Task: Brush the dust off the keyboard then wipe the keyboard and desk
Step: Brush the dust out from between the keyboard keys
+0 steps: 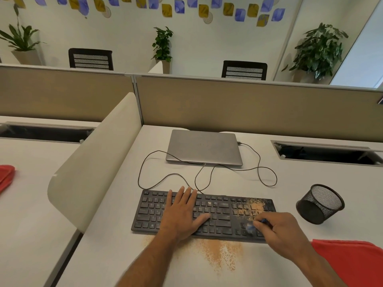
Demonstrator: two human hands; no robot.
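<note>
A black keyboard [219, 212] lies on the white desk [269, 183], with tan dust [253, 207] over its right-hand keys. More tan dust [219, 253] is spread on the desk just in front of the keyboard. My left hand [183, 212] lies flat on the keys left of centre, fingers straight. My right hand [279, 230] pinches a small blue brush [251, 226], blurred, whose bristles are on the keyboard's lower right keys. A red cloth [352, 264] lies on the desk at the lower right, partly under my right forearm.
A closed grey laptop [204, 148] sits behind the keyboard, with a thin cable [267, 177] looping across the desk. A black mesh pen cup [320, 204] lies tipped to the right. A curved white divider [93, 162] borders the left; a beige partition [248, 106] stands behind.
</note>
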